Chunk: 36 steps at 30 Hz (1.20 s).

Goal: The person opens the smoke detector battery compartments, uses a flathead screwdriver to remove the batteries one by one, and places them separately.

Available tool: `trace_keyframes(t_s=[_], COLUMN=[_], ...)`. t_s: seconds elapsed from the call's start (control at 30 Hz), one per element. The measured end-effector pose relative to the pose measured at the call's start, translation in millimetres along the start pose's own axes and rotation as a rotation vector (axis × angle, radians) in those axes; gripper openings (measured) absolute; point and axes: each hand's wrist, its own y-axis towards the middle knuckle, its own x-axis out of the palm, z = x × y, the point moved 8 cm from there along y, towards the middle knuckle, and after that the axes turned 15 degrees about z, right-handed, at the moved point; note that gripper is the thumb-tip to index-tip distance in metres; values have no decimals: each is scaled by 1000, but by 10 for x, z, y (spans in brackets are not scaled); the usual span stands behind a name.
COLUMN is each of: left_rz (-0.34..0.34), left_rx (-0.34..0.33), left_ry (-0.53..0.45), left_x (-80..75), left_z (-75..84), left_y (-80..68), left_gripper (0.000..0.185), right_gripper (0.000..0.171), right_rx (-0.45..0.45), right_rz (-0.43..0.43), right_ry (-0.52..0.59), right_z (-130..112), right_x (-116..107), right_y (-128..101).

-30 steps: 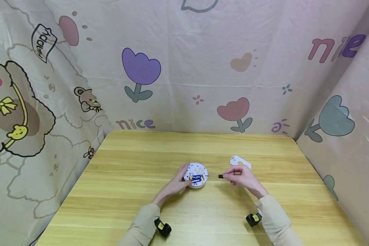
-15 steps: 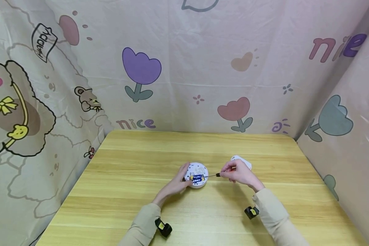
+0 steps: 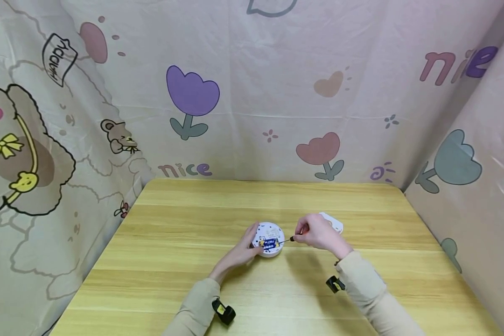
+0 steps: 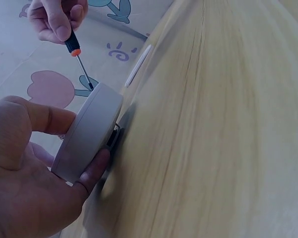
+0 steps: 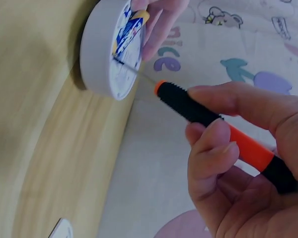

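We pry at the battery (image 3: 269,242) with the screwdriver (image 5: 223,130) pinched in our right hand (image 3: 319,234) — left hand (image 3: 240,252) gripping the round device (image 3: 268,239) — next, a gentle lever upward

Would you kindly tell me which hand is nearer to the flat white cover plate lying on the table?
The right. The right hand, gripping the screwdriver, sits just in front of the cover plate, overlapping its near edge. The left hand holds the round white device, farther left.

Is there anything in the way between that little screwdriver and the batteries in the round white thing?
Nothing visible blocks it. The right hand holds the screwdriver, whose tip already reaches the batteries in the round white device, which the left hand steadies.
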Motion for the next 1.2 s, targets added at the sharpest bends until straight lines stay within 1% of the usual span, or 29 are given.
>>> trace_keyframes(t_s=[0.1,0.17,0.33,0.43,0.57,0.67,0.77,0.9,1.07,1.2], left_rz=[2,2,-7,-11,-14,-22,-33,-43,-45,-43], left_rx=[6,8,-1,-10,-17,-6,9,22,24,12], left_ry=[-5,-3,-4,0,-3,-1,10,17,9,0], left_x=[3,5,13,15,16,18,21,18,18,26], left_z=[4,7,-8,-15,-25,-30,-27,-29,-37,-40], left_y=[1,1,3,4,-4,-7,-10,-10,0,4], left_gripper=[89,89,90,90,90,90,90,89,89,89], right_gripper=[10,11,11,11,9,8,10,15,19,15], right_rx=[6,25,88,121,152,194,243,290,306,276], right_rz=[8,4,-25,-56,-88,-98,-104,-113,-107,-87], right_ry=[-41,-50,-16,50,186,295,389,471,496,442], right_z=[-41,-49,-16,42,170,297,428,568,663,560], right_x=[11,21,42,69,98,114,139,180,200,146], right_y=[6,8,8,16,34,29,8,-13,-34,-46])
